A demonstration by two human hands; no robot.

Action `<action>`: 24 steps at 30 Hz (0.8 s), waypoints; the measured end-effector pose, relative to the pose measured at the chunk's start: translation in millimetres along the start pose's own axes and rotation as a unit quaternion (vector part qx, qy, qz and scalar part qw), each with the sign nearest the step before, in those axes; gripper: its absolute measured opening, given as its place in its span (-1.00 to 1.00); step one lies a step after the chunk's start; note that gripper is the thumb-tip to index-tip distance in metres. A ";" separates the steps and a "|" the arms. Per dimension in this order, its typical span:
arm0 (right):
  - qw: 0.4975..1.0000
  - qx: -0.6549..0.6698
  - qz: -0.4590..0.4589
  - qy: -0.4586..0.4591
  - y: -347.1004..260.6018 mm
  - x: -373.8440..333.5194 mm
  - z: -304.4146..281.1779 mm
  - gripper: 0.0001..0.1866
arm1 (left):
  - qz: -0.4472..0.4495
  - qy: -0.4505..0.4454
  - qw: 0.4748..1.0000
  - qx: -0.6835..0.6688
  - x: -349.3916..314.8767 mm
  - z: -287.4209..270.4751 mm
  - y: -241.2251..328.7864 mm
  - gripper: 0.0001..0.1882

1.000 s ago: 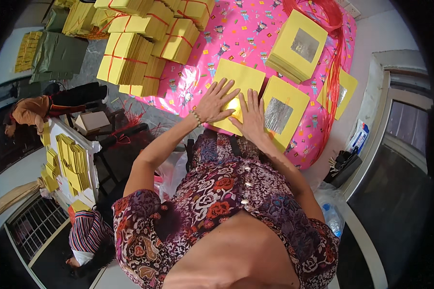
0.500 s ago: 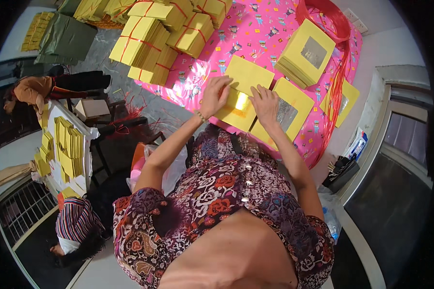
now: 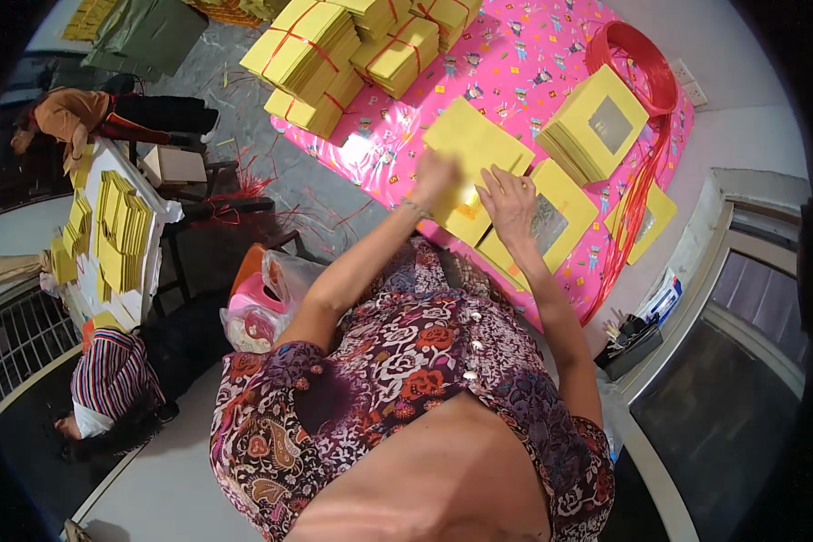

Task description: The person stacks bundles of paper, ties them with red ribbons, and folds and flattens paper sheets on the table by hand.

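Yellow paper sheets (image 3: pixel 479 135) lie on the pink table in front of me, with a shiny glare on their near part. My left hand (image 3: pixel 436 178) is over their left side, its fingers smeared by motion. At the right edge of these sheets rests my right hand (image 3: pixel 512 210), fingers stretched forward and holding nothing that I can see. Partly under my right wrist lies another yellow paper pile with a silver square (image 3: pixel 565 212). Beyond it stands a thick yellow paper stack (image 3: pixel 587 131), also bearing a silver square on top.
The pink patterned tablecloth (image 3: pixel 506 68) carries bundles of yellow paper tied with red string (image 3: pixel 307 50) at the far left. A coil of red plastic strands (image 3: pixel 655 99) hangs down the right side. Two people are at a white table (image 3: pixel 158 212) with yellow paper, on the left.
My left hand has moved right over the sheets and is now blurred. The right hand stays at the sheets' right edge, its fingers a little more raised. The whole view has shifted slightly.
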State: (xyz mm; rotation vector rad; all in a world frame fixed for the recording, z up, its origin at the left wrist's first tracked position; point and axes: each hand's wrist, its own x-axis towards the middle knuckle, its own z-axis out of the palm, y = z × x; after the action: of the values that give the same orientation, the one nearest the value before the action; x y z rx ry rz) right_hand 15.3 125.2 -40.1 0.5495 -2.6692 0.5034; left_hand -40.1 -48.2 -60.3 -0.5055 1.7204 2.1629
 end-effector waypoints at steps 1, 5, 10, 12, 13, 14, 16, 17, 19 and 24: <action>1.000 0.000 0.001 -0.003 -6.1 0.3 -5.5 -0.57 | 0.018 0.011 0.999 -0.024 -5.0 -10.0 11.0 -0.72; 0.998 0.033 0.032 -0.030 -24.6 -16.4 -19.0 -0.47 | 0.019 0.056 0.998 -0.018 -4.7 -93.2 29.2 -0.72; 0.989 0.078 0.023 -0.120 -43.9 -37.6 -24.1 -0.38 | -0.024 0.078 0.997 -0.015 2.4 -163.3 14.8 -0.73; 0.989 0.066 0.018 -0.129 -47.8 -40.8 -25.5 -0.35 | -0.044 0.084 0.996 -0.005 8.3 -173.3 1.2 -0.75; 0.989 0.060 0.023 -0.134 -48.2 -42.5 -23.1 -0.33 | -0.047 0.082 0.995 -0.004 11.4 -173.9 -4.0 -0.75; 0.988 0.054 0.028 -0.139 -48.7 -43.7 -20.8 -0.31 | -0.057 0.076 0.995 -0.001 14.7 -174.0 -9.1 -0.77; 0.988 0.047 0.029 -0.142 -48.8 -46.6 -15.9 -0.32 | -0.070 0.067 0.995 0.004 24.8 -176.8 -21.7 -0.78; 0.988 0.042 0.026 -0.145 -49.6 -46.9 -15.2 -0.33 | -0.081 0.057 0.995 0.012 29.9 -179.7 -27.2 -0.77; 0.989 0.040 0.024 -0.139 -50.7 -47.2 -15.9 -0.36 | -0.093 0.046 0.994 0.019 37.2 -182.3 -33.6 -0.77; 0.992 0.060 0.012 -0.114 -48.8 -54.2 -12.9 -0.50 | -0.064 0.096 0.992 0.060 41.7 -173.8 -31.8 -0.76</action>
State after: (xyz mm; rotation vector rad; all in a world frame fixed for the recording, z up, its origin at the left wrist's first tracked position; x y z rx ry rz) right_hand 86.5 105.0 -38.5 0.6460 -2.8791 0.6481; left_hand -50.0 -209.4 -143.2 -0.7910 1.8478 1.9631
